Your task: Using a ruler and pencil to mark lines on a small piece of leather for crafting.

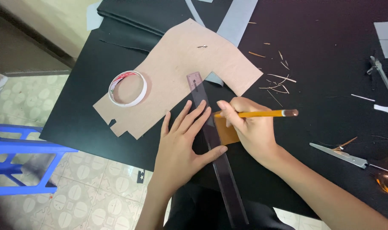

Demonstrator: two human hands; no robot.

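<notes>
My left hand [181, 145] lies flat, fingers spread, pinning the dark ruler [215, 149] so it cannot slip on the black surface [330, 25]. My right hand [249, 127] has its grip closed on a yellow pencil [262, 113], tip at the ruler's edge over a small tan piece [226, 132] (near the big cardboard pattern [181, 72]). A white tape roll [128, 88] rests left.

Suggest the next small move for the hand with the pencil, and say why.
Probably draw the pencil along the ruler's edge. The left hand lies flat on the dark ruler, pinning it over the small brown piece, and the right hand holds the pencil with its tip down by that edge, though fingers hide the tip itself.
</notes>
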